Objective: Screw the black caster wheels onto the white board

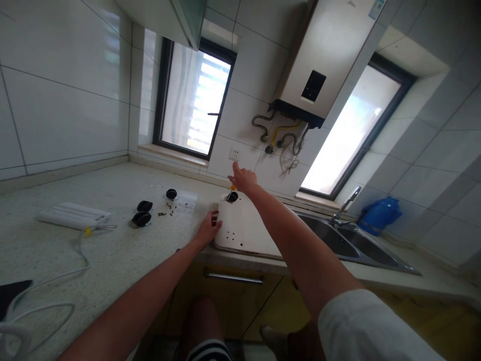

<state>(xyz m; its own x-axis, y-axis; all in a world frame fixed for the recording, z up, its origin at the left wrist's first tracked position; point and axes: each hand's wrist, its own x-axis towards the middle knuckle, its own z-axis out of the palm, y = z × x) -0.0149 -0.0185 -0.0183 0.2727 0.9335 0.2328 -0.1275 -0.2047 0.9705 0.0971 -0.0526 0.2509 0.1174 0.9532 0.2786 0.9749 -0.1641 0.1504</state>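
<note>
We find the white board [246,220] at six o'clock, left hand [209,228] fingers gripping its nine-o'clock edge, right hand [245,179] fingers apparently closed on a yellow tool [233,187] over one caster [233,196] at eleven; three loose casters [142,219], screws [162,214] and bare seven-o'clock holes [241,244] suggest early progress

The right hand [244,179] hid most of the screwdriver [233,187], leaving an orange part in view; the right forearm [296,233] covered part of the white board [246,220]; whether the left hand [208,228] reached beneath its edge could not be seen; the water heater [334,55] ran past the top, a black object [13,296] past the left; the scattered screws [162,214] were too small to tell their heads.
</note>
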